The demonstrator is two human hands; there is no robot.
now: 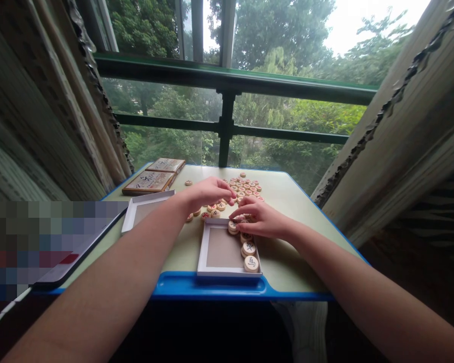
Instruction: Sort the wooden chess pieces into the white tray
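Note:
Round wooden xiangqi pieces with red and dark characters lie loose on the pale table point(298, 252). My left hand point(212, 190) reaches over them with fingers bent and closed around a xiangqi piece, partly hidden by the fingertips. Below and to the right, my right hand point(265, 218) is at the far right corner of a shallow white box point(201, 256). Its thumb and fingers close on a xiangqi piece point(232, 226) at the box's far side. Along the right wall of the box runs a row of pieces, a 馬 piece point(251, 263) nearest me.
A white box lid or tray point(128, 220) lies to the left, with a brown decorated folding case point(148, 181) behind it. A tablet-like device point(93, 247), partly blurred out, sits at the left edge. Curtains point(386, 126) and a green-barred window point(227, 113) border the table.

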